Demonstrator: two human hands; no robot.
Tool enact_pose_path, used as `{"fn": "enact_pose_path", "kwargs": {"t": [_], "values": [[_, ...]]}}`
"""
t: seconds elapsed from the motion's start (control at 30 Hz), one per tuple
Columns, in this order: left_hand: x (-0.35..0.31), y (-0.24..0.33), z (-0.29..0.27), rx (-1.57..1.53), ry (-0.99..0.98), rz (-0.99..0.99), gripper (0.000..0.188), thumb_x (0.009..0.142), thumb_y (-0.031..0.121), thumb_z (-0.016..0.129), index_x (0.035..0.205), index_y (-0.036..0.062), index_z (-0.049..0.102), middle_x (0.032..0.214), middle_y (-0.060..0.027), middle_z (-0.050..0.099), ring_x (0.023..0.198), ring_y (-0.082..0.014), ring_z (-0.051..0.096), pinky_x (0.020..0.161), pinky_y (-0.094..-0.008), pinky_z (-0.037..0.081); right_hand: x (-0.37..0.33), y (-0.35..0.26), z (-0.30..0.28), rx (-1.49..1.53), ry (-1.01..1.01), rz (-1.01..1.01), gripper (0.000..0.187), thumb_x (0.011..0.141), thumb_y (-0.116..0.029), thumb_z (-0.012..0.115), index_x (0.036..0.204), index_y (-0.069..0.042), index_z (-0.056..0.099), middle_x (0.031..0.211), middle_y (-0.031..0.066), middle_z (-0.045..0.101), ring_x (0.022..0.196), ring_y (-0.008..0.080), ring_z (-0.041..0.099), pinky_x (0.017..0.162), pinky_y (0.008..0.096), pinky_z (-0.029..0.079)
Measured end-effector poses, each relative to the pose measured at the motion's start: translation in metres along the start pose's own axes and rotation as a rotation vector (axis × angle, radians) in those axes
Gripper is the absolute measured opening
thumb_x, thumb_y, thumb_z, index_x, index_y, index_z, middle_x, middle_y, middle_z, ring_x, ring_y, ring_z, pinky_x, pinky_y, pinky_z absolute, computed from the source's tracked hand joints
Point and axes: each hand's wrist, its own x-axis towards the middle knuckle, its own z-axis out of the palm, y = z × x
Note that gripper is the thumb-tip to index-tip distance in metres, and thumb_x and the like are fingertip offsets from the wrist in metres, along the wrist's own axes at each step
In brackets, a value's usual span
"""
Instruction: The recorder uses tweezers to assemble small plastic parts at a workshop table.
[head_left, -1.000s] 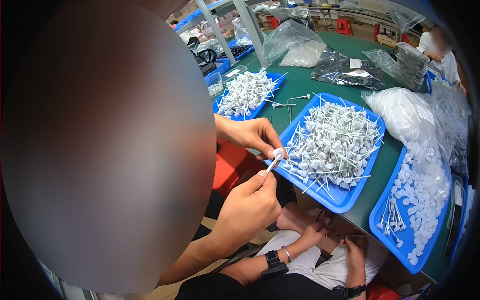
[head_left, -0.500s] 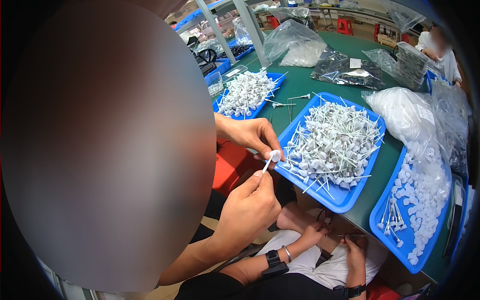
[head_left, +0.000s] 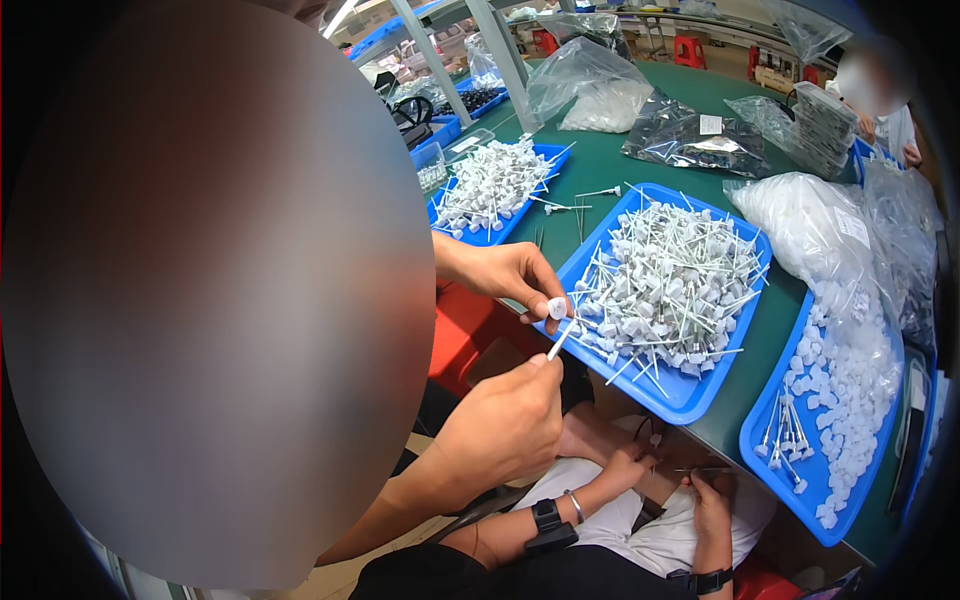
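Observation:
My left hand (head_left: 622,474) is low in the view over my lap, fingers pinched together. A small whitish piece (head_left: 656,440) shows just above its fingertips; what the fingers grip is too small to make out. To its right, my right hand (head_left: 711,502) is closed on a thin rod (head_left: 705,470) that lies sideways across the fingertips. Both wrists wear black bands. A co-worker on the left holds a white knob-like cap (head_left: 557,308) in one hand (head_left: 515,275) and a thin white stick (head_left: 560,342) in the other (head_left: 508,420).
On the green table (head_left: 700,170), a blue tray (head_left: 690,405) holds a heap of white caps on thin stems. Another such tray (head_left: 555,155) stands farther left. At the right, a blue tray (head_left: 760,420) has loose white caps spilling from a plastic bag (head_left: 800,220).
The co-worker's hands have drawn apart, so the white stick and the cap now show a gap. My own hands look nearly unchanged. The person at far right has shifted.

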Motion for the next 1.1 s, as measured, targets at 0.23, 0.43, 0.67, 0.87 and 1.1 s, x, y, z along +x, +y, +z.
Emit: {"fn": "enact_pose_path", "kwargs": {"t": [0.23, 0.43, 0.67, 0.87, 1.1], "values": [[-0.002, -0.007, 0.004, -0.027, 0.019, 0.065, 0.023, 0.09, 0.006, 0.058, 0.11, -0.0038, 0.065, 0.1, -0.0064, 0.068, 0.093, -0.0126, 0.061, 0.084, -0.0254, 0.047, -0.004, 0.003, -0.008, 0.006, -0.017, -0.004, 0.016, 0.081, -0.003, 0.066, 0.095, 0.004, 0.062, 0.081, 0.0089, 0.065, 0.068, 0.0158, 0.063, 0.065, 0.0285, 0.05], [-0.01, 0.004, 0.008, -0.075, 0.052, 0.021, 0.017, 0.089, 0.005, 0.058, 0.101, -0.0045, 0.066, 0.098, -0.0079, 0.068, 0.092, -0.0134, 0.061, 0.083, -0.0254, 0.047, -0.006, 0.004, -0.012, 0.012, -0.005, -0.02, 0.018, 0.08, -0.001, 0.066, 0.098, 0.003, 0.06, 0.085, 0.0096, 0.064, 0.07, 0.0157, 0.062, 0.066, 0.028, 0.05], [-0.015, 0.025, -0.006, 0.338, 0.233, 0.369, 0.019, 0.084, 0.014, 0.066, 0.085, -0.0049, 0.065, 0.067, -0.0107, 0.064, 0.061, -0.0136, 0.058, 0.058, -0.0322, 0.048, -0.003, 0.004, -0.016, 0.004, -0.073, -0.005, 0.014, 0.086, -0.001, 0.06, 0.1, 0.001, 0.059, 0.088, 0.0092, 0.063, 0.081, 0.0187, 0.062, 0.075, 0.03, 0.049], [-0.043, 0.055, -0.004, -0.014, 0.149, 0.334, 0.015, 0.088, 0.006, 0.067, 0.1, -0.0022, 0.067, 0.091, 0.0, 0.061, 0.078, -0.0064, 0.056, 0.068, -0.021, 0.045, -0.027, -0.009, 0.003, 0.192, -0.157, 0.062, 0.02, 0.092, -0.007, 0.059, 0.109, 0.001, 0.057, 0.104, 0.0148, 0.065, 0.094, 0.0206, 0.064, 0.084, 0.0342, 0.052], [-0.063, 0.065, 0.009, 0.0, 0.015, 0.346, 0.016, 0.091, 0.01, 0.064, 0.103, -0.0003, 0.068, 0.093, -0.0045, 0.06, 0.076, -0.0087, 0.057, 0.066, -0.0222, 0.046, -0.042, -0.02, 0.017, 0.08, -0.185, -0.033, 0.02, 0.089, -0.006, 0.063, 0.107, 0.001, 0.058, 0.101, 0.0132, 0.067, 0.091, 0.0191, 0.066, 0.083, 0.0317, 0.053]]}}
